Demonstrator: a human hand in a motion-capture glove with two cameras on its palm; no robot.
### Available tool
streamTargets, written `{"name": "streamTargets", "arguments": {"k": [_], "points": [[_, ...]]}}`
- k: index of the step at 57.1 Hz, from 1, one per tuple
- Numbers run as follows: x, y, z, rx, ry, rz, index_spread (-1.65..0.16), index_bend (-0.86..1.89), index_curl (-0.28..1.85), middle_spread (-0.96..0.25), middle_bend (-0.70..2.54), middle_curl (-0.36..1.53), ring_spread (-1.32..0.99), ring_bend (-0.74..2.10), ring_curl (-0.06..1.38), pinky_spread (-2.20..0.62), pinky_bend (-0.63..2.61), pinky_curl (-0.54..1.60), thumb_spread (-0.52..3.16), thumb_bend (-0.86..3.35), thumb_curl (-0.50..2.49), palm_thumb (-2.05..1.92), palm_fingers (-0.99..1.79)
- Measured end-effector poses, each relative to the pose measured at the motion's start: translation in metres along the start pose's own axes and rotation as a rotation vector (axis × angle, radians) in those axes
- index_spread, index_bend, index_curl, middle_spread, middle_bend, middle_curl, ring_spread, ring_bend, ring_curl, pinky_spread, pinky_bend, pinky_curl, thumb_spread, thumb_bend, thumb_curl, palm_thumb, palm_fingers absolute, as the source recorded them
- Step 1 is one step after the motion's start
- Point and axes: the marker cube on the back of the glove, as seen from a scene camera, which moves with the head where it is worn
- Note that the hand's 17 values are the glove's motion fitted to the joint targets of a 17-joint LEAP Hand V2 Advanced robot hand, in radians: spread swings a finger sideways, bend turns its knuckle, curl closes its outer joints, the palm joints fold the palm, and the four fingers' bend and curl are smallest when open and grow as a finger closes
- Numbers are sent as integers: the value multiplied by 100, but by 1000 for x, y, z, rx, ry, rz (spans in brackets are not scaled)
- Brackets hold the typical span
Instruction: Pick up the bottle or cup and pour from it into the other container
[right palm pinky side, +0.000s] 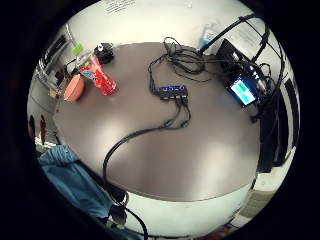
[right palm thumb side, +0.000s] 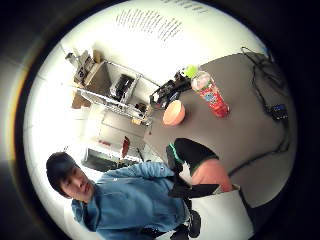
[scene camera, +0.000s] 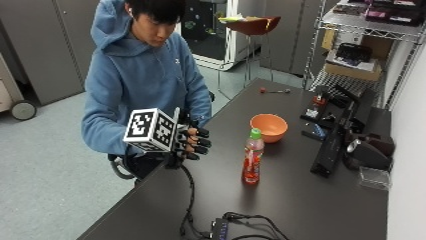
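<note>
1. Black-gloved right hand (scene camera: 190, 142): raised above the near edge of the dark grey tabletop (scene camera: 293, 200), just in front of the torso; fingers loosely curled, closed on nothing.
2. Bare left hand: not identifiable in the outside view; only a bare forearm with a black cuff (right palm thumb side: 197, 160) visible in the thumb side palm view. Treated as out of play for the reach.
3. Outward from the gloved hand, across a bare strip of tabletop: clear plastic bottle with red label, reddish contents and green cap (scene camera: 252, 156). Standing upright, long axis vertical, cap on. Well apart from the hand, no contact.
4. Direction of reach: away from the torso and across the tabletop toward its middle. Side of the bottle facing the hand unobstructed.
5. Beyond the bottle, farther along the tabletop: orange round plastic bowl (scene camera: 269, 127), mouth up, near the bottle but not touching it. Same pairing confirmed in both palm views, bowl (right palm pinky side: 74, 88) beside bottle (right palm pinky side: 100, 76).
6. Judged stage: approach not yet begun; bottle untouched, nothing poured.
7. Judged requirement for the coming move: sideways wrap around the upright body at label height, then lift and carry onward to the bowl. Cap apparently in place; removal likely needed before any pour.
8. Black cable (scene camera: 190, 200) and small black hub (scene camera: 221, 229): lying on the tabletop nearer the camera, clear of the line from hand to bottle.
</note>
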Motion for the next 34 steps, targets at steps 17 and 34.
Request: {"name": "streamTargets", "arguments": {"k": [17, 34], "points": [[16, -21, 33, -25, -147, 32, -24, 14, 23, 9, 20, 32, 3, 33, 26, 18, 34, 34, 95, -3, 35, 55, -2], [19, -46, 62, -9, -284, 42, -23, 14, 22, 10, 19, 32, 2, 31, 26, 17, 33, 34, 94, -3, 36, 56, -2]]}}
